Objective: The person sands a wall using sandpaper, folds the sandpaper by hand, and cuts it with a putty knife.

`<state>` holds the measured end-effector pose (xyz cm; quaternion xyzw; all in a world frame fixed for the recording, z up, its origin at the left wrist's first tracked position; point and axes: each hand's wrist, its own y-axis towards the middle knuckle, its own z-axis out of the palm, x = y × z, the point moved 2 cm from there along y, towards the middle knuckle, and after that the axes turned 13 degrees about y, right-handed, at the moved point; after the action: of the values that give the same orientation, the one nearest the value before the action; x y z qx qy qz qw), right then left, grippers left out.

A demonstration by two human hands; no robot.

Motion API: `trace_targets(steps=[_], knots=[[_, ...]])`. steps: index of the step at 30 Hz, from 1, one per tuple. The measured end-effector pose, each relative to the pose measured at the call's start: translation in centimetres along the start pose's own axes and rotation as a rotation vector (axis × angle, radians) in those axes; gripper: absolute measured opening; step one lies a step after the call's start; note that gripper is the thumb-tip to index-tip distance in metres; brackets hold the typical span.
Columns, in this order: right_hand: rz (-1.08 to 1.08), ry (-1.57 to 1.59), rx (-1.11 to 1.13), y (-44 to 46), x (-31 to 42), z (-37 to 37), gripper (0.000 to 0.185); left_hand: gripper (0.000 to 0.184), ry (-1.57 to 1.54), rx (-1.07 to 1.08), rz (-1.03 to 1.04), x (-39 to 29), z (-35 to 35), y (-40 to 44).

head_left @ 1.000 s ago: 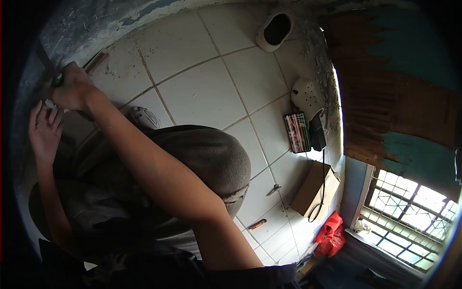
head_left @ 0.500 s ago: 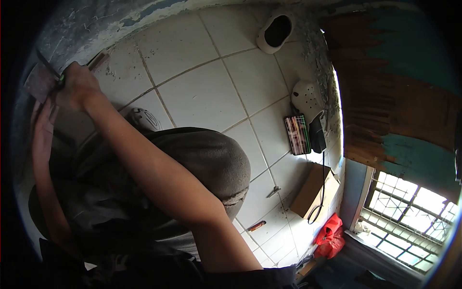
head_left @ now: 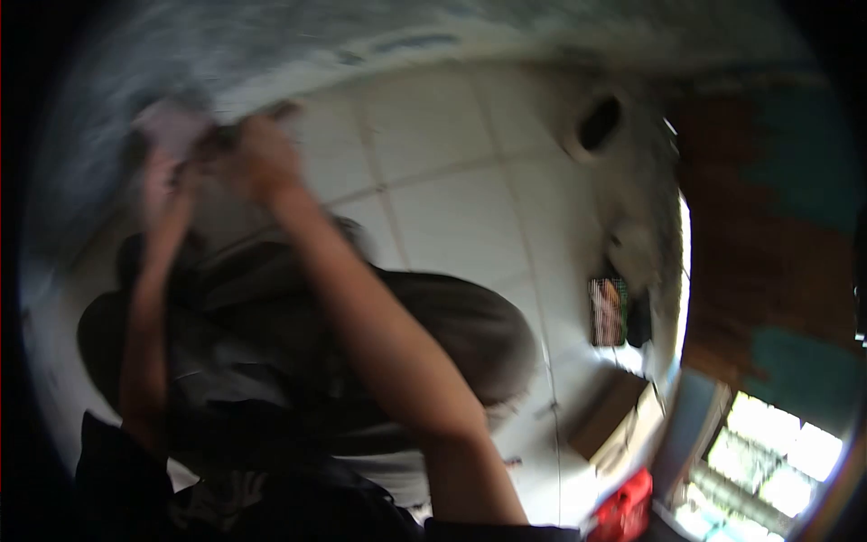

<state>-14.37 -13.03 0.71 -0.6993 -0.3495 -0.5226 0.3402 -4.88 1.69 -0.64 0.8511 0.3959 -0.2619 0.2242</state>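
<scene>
Both of my hands are at the upper left by the wall, smeared by motion. My left hand [head_left: 165, 185] grips the lower edge of a pale pinkish flat piece [head_left: 173, 125], whose material I cannot make out. To its right, my right hand [head_left: 265, 161] is closed around a dark tool that looked like a knife with a black and green handle half a second ago. Its blade is too blurred to follow now. The two hands are slightly apart, and the right one is beside the flat piece.
White floor tiles [head_left: 442, 212] lie beyond my bent knees. Along the right wall are pale clogs [head_left: 596, 126], a striped patterned rectangular object [head_left: 608, 312], a cardboard box [head_left: 610, 415] and a red plastic bag [head_left: 623, 508]. A barred window [head_left: 768, 461] is at lower right.
The whole view has shifted, so everything sits further right and lower, and blurred. My right hand has drawn away from the flat piece to the right; my left hand still holds it.
</scene>
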Motion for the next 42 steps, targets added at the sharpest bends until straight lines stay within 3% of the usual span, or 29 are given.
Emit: trace_targets(steps=[1, 3, 4, 5, 6, 8, 9, 11, 12, 14, 16, 20, 24, 38, 41, 42], knots=[[-0.078, -0.073, -0.049, 0.1, -0.6, 0.1, 0.041, 0.026, -0.160, -0.014, 0.256, -1.6, 0.6, 0.7], [-0.212, -0.150, -0.151, 0.3, -1.4, -0.7, 0.040, 0.020, -0.511, 0.174, -0.108, -3.1, 1.0, 0.7], [-0.193, -0.102, -0.061, 0.1, -0.2, -1.3, 0.042, 0.020, -0.581, 0.199, -0.285, -3.2, 0.7, 0.3], [-0.132, -0.155, -0.036, 0.4, -0.4, -1.1, 0.040, 0.026, -0.561, 0.300, -0.376, -3.8, 0.0, 0.4], [-0.218, -0.169, -0.080, 0.6, -1.2, -0.9, 0.040, 0.033, -0.604, 0.403, -0.440, -4.0, -0.2, 0.4], [0.001, -0.221, -0.017, -0.4, 3.4, -2.6, 0.037, 0.035, -0.724, 0.402, -0.490, -3.8, 0.1, 0.4], [-0.180, -0.228, -0.082, -0.1, 2.8, -2.7, 0.035, 0.035, -0.742, 0.422, -0.471, -4.5, -0.4, 0.6], [-0.253, -0.245, -0.045, 0.1, 2.9, -3.0, 0.031, 0.031, -0.765, 0.428, -0.400, -3.9, -0.1, 1.0], [-0.124, -0.252, -0.017, -0.5, 4.2, -3.1, 0.029, 0.030, -0.744, 0.416, -0.386, -3.9, 0.0, 1.0], [-0.170, -0.246, -0.024, -0.5, 3.3, -3.3, 0.034, 0.029, -0.768, 0.431, -0.471, -4.1, -0.5, 1.1], [0.035, -0.257, 0.095, -0.3, 3.0, -3.2, 0.034, 0.029, -0.814, 0.401, -0.523, -3.8, -0.7, 1.2], [0.233, -0.156, 0.163, -0.5, 4.1, -3.6, 0.054, 0.028, -0.869, 0.309, -0.494, -2.9, -0.4, 1.4], [0.250, 0.028, 0.205, -1.3, 4.5, -3.5, 0.064, 0.033, -1.030, 0.228, -0.481, -2.6, -1.0, 1.8], [0.328, -0.042, 0.215, -1.5, 4.2, -2.4, 0.063, 0.028, -1.030, 0.126, -0.508, -2.5, -1.6, 2.7], [0.129, -0.138, 0.169, -1.1, 3.1, -2.4, 0.058, 0.027, -0.980, 0.098, -0.452, -3.0, -2.4, 3.3], [0.131, -0.137, 0.172, -1.2, 3.3, -2.1, 0.058, 0.026, -0.767, 0.021, -0.184, -3.0, -3.0, 4.1]])
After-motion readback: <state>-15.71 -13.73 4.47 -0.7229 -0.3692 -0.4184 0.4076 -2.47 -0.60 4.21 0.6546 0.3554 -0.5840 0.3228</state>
